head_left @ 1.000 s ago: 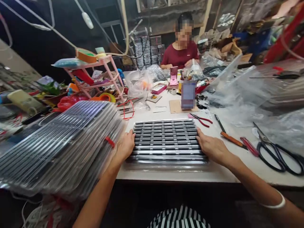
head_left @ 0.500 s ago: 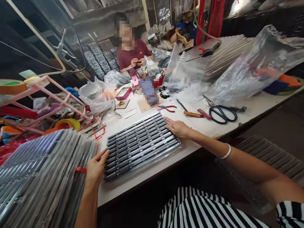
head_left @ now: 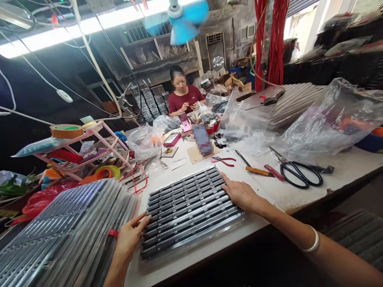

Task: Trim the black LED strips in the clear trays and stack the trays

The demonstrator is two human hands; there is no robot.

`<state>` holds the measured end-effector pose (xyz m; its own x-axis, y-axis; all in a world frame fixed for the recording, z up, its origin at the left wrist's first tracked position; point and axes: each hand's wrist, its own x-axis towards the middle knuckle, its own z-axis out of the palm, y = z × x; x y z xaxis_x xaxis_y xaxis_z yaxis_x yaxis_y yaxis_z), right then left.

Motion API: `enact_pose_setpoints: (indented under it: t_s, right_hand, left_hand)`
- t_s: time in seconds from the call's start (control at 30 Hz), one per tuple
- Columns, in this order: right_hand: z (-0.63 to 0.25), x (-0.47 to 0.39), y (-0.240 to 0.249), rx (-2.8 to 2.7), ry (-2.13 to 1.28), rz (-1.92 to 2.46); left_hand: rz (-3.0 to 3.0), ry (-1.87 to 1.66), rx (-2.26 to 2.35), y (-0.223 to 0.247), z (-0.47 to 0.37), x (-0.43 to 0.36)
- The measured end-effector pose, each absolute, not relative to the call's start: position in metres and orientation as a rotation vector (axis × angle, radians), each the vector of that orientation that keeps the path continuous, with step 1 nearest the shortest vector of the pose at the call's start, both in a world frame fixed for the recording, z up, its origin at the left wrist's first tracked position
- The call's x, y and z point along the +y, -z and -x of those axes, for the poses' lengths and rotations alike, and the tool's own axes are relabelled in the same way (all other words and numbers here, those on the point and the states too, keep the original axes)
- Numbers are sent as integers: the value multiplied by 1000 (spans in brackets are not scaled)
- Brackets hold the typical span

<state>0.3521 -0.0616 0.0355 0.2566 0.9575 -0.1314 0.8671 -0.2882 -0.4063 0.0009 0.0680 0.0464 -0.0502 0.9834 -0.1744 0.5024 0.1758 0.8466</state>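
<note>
A clear plastic tray [head_left: 191, 207] with several rows of dark ridged strips lies on the white table in front of me. My left hand [head_left: 131, 233] grips its left edge, thumb on top. At the upper right edge, my right hand [head_left: 241, 195] holds the tray, its fingers along the rim. Close by my left forearm leans a tall stack of similar filled trays [head_left: 66, 227], with a red band [head_left: 113, 233] near its edge. Red-handled pliers [head_left: 224, 161] lie beyond the tray.
Large black-handled scissors [head_left: 299, 169], an orange-handled tool [head_left: 259, 171] and a red cutter [head_left: 274, 172] lie to the right. A pink rack [head_left: 101, 139] with tape rolls stands left. Plastic bags [head_left: 335, 115] cover the back right. Across the table sits another person [head_left: 185, 95], hands raised.
My view has tilted upward, so the tray and table sit lower in the picture, and a lamp and blue fan show above. Both hands remain on the tray's edges.
</note>
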Motion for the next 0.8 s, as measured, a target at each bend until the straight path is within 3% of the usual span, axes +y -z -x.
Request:
enact_pose_setpoints:
  t_s: [0.23,0.4,0.53,0.67,0.8]
  right_hand:
    - [-330,-111,-24,-1528,-572,2283]
    - [-329,-206,6,-1005,-639,2082]
    - [-342,-275,24,-555,-414,2144]
    - [-352,-308,52,-55,-425,2080]
    - [-354,-319,86,-36,-550,1895]
  left_hand:
    - [-1481,-679,1568,-52,-6,76]
    - [-1669,-495,1302,-48,-49,72]
    - [-1771,-405,1077,-38,-103,52]
    - [-1830,-378,968,-38,-138,33]
    - [-1808,-368,978,-47,-143,25]
